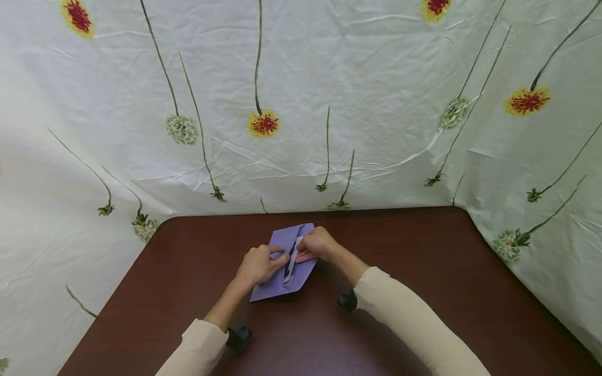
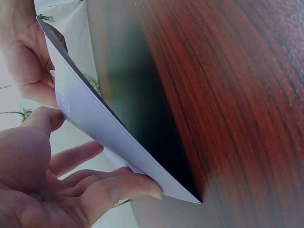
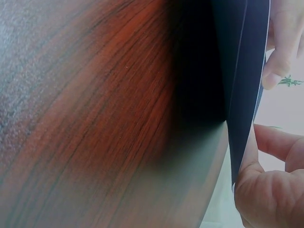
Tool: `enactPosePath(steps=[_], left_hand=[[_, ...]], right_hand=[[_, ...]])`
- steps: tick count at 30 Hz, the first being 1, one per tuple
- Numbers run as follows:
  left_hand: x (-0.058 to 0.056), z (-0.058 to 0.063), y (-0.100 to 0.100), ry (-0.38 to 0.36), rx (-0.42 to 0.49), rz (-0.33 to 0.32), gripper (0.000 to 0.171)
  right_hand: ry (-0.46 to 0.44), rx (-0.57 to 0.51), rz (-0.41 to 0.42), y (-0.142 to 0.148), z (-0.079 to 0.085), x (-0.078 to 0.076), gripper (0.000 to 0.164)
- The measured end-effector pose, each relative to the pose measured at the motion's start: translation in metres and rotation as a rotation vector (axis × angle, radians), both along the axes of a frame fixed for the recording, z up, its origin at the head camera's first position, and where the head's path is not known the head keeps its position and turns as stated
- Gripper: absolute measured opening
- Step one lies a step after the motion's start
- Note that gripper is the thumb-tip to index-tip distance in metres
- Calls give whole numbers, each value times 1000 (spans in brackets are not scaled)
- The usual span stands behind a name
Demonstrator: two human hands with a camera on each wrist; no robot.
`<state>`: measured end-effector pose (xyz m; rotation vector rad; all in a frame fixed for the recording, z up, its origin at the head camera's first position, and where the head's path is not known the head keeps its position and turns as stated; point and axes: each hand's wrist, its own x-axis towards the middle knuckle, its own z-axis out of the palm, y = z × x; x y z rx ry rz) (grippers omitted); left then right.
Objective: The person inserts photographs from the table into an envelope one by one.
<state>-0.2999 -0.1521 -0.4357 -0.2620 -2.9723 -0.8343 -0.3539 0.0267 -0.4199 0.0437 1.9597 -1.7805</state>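
A purple envelope [image 1: 277,288] lies at a slant between my hands, its long opening facing right and its lower edge raised off the table. Inside the opening shows a white slip with dark marks [image 1: 290,263]. My left hand [image 1: 257,266] grips the envelope's pocket side, fingers by the opening; in the left wrist view its thumb and fingers [image 2: 71,175] lie along the pale envelope [image 2: 109,133]. With curled fingers, my right hand [image 1: 317,244] pinches the slip near its upper end, over the flap side. The right wrist view shows this hand [image 3: 270,185] close against the envelope's dark underside [image 3: 242,95].
The dark red-brown wooden table [image 1: 197,282] spreads around both hands. Behind and beside it hangs a white cloth [image 1: 376,78] printed with flowers and stems. Black wrist devices [image 1: 347,301] sit under both cream sleeves [image 1: 409,308].
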Motion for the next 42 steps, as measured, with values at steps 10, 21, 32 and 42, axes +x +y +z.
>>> enactPosePath(steps=[10, 21, 32, 42], left_hand=[[0, 0, 0, 32, 5, -2, 37], [-2, -1, 0, 34, 6, 3, 37], [-1, 0, 0, 33, 0, -1, 38], [-2, -1, -2, 8, -10, 9, 37]], right_hand=[[28, 9, -16, -1, -1, 2, 14], [34, 26, -21, -1, -2, 3, 10], [32, 35, -28, -1, -5, 4, 7], [53, 54, -48, -1, -6, 8, 8]])
